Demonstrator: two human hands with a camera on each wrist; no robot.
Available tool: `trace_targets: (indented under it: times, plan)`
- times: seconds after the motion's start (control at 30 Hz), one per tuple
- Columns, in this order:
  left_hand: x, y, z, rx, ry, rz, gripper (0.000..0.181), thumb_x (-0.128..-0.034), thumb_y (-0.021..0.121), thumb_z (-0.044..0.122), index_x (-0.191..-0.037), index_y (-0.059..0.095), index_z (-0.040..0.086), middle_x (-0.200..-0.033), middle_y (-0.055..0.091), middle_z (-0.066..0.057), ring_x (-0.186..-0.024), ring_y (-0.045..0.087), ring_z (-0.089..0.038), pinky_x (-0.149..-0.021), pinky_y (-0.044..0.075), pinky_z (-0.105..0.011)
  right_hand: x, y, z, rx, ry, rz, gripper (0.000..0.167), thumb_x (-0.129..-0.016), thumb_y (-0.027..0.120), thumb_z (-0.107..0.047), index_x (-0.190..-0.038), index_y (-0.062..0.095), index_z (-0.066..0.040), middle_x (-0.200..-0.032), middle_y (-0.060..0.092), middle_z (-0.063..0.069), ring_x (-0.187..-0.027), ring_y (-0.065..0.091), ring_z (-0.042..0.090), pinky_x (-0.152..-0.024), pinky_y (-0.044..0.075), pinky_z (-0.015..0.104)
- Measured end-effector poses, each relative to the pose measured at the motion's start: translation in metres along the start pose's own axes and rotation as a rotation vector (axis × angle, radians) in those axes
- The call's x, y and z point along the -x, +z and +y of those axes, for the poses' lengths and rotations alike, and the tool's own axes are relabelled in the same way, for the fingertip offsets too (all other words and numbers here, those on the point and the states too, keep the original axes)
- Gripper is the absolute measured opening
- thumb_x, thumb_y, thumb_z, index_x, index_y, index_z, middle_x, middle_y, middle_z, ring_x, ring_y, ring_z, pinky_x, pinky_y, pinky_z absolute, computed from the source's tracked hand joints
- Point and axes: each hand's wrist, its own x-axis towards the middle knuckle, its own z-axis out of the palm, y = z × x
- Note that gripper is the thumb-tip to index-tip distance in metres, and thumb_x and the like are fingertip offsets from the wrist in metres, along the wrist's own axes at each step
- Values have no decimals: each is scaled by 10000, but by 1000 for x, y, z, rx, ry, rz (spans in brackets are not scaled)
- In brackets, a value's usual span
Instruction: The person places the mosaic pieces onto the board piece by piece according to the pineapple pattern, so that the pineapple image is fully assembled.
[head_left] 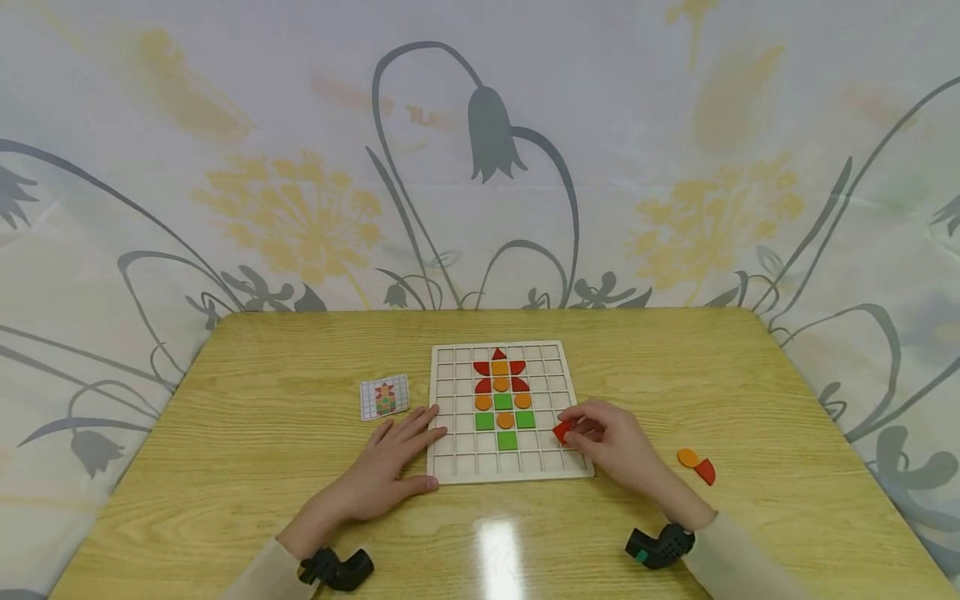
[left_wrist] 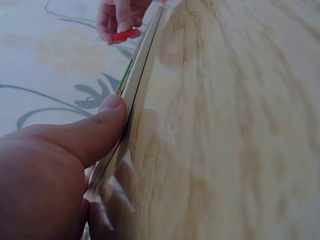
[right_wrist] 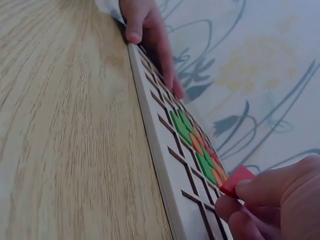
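A white grid board lies on the table, with red, orange and green tiles set in its middle columns. My right hand pinches a small red tile between thumb and fingers, above the board's right side. In the right wrist view this red tile is tilted; its full outline is partly hidden by the fingers. My left hand rests at the board's left edge, fingers extended, its thumb against the near left corner. Among the set tiles are a green square and an orange circle.
A small pattern card lies left of the board. On the table to the right, an orange circle touches a red quarter-circle tile. A flower-printed backdrop stands behind the wooden table.
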Motion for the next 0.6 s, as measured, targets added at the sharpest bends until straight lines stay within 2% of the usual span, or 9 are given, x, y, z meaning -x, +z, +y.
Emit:
trace_targets:
  times: [0.13,0.3,0.47,0.6]
  plan:
    - [0,0,1,-1,-2,-1,664,-953,654,386,-1528,427,144,-1651,188,-46,-1515,113,-275,-1152,32,-601,-6,7,-4,-10,13,-4,214,-865,751,5,-1049,713,-97,-986,677,-25,-831,649,115,-725,553,270]
    - [0,0,0,-5,-5,-1,666,-953,652,396,-1529,425,152,-1652,184,-40,-1515,110,-269,-1153,32,-601,-13,14,-5,-30,-5,-45,208,-871,746,-3,-1040,716,-119,-990,680,-26,-837,649,112,-733,552,272]
    - [0,0,0,-6,-6,-3,668,-953,648,407,-1531,424,156,-1653,184,-34,-1515,112,-269,-1151,38,-603,-17,20,-5,-37,-48,-65,186,-870,745,-5,-1039,734,-82,-962,692,-23,-827,641,110,-713,551,274]
    - [0,0,0,-7,-5,-1,669,-953,647,410,-1531,424,158,-1652,184,-34,-1515,112,-267,-1150,44,-607,-19,22,-7,-42,-48,-76,179,-876,741,-15,-1049,737,-61,-950,687,-28,-816,633,104,-704,547,270]
